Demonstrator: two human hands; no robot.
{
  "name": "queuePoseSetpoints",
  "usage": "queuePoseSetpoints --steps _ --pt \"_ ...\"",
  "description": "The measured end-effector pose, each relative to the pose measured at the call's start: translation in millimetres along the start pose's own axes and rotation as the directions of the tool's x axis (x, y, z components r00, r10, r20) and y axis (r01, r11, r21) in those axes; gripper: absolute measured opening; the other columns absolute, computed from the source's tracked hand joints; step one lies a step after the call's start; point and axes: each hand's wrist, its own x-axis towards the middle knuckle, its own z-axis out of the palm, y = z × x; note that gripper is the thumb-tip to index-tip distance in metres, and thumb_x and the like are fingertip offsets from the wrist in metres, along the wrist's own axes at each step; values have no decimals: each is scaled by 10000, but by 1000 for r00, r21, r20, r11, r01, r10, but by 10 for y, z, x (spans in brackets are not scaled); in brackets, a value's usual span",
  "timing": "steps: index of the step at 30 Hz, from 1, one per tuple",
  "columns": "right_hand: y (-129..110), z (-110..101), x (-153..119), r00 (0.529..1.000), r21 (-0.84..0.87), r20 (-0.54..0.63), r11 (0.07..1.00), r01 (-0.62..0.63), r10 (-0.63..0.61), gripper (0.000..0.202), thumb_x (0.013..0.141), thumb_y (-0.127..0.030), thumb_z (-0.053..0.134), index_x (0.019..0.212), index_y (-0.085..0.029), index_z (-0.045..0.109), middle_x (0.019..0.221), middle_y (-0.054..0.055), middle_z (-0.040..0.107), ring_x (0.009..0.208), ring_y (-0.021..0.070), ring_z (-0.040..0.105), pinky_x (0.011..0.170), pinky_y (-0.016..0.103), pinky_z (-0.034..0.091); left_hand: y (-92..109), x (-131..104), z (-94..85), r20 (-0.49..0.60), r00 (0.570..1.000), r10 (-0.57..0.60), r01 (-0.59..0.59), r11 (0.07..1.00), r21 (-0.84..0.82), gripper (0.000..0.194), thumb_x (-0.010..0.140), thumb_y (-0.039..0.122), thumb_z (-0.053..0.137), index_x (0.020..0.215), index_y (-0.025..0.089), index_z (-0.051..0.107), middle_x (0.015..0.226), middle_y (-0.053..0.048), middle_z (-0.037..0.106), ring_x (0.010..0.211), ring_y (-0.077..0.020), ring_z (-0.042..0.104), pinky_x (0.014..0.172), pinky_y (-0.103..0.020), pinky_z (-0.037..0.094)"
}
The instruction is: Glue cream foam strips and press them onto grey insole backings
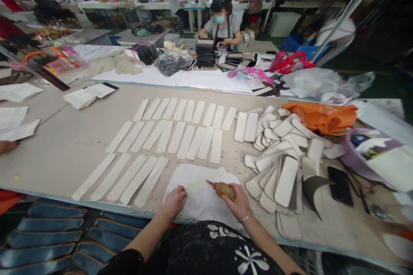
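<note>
My right hand (239, 202) is wrapped round a squeeze bottle (225, 190) of yellowish-brown contents, tilted so its red nozzle points left. The nozzle tip is over the right part of a thin cream strip (197, 185). That strip lies on a white sheet (206, 210) at the table's near edge. With curled fingers, my left hand (175, 202) holds the strip's left end. Left and ahead of my hands, cream strips (129, 176) lie in three rows, some with a glossy surface. To the right is a loose pile of rounded pale pieces (287, 180).
Right of the pile are a dark phone (340, 185), a purple basin (350, 150) and an orange bag (322, 115). Folded white pieces (92, 94) lie at left, near another person's hand (8, 146). A masked person (222, 29) sits across the table behind dark stacks (205, 53).
</note>
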Motion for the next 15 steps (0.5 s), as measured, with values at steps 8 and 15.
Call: queuePoseSetpoints --steps 8,15 --pt "356 -381 90 979 -73 -142 985 -158 147 486 676 -446 615 1022 -125 504 949 105 571 901 243 543 830 411 450 49 24 17 2 999 -39 39 999 -10 251 855 175 413 778 148 650 963 -80 554 868 -165 541 813 -264 413" --pt "283 -304 234 960 -67 -169 969 -237 223 524 662 -465 600 1043 -116 516 950 113 573 887 245 554 824 404 451 38 28 49 13 999 -45 46 999 -18 233 853 168 412 777 149 631 960 -71 541 869 -155 525 830 -257 403"
